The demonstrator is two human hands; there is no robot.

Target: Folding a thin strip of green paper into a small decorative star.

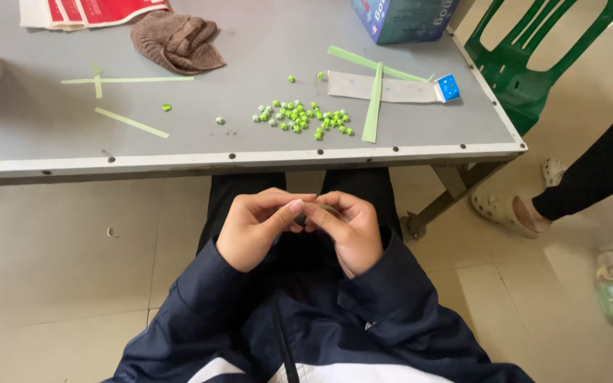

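**Head view: two hands pinching a small piece over the lap**

Head view is looking down on a grey table (51, 135) and the person's lap below its front edge. On the left of the tabletop, pale green paper strips (130, 122) are lying flat, one pair crossing, with a brown knitted cloth (179, 41) behind them. Toward the middle, a cluster of tiny green folded pieces (301, 115) is spreading across the surface, and right of it longer green strips are crossing a flat grey packet (384, 88).

Below the table, the left hand (253, 227) is curling in, its thumb and forefinger pressing toward the other hand. The right hand (349, 230) is curling likewise, fingertips meeting the left. Between them a small dark-greenish piece (329, 209) is being pinched; it is mostly hidden by the fingers, so its long axis and heading cannot be told.

At far right, a green plastic chair (526, 64) and another person's leg and sandalled foot (509, 211) are being cut off by the edge.
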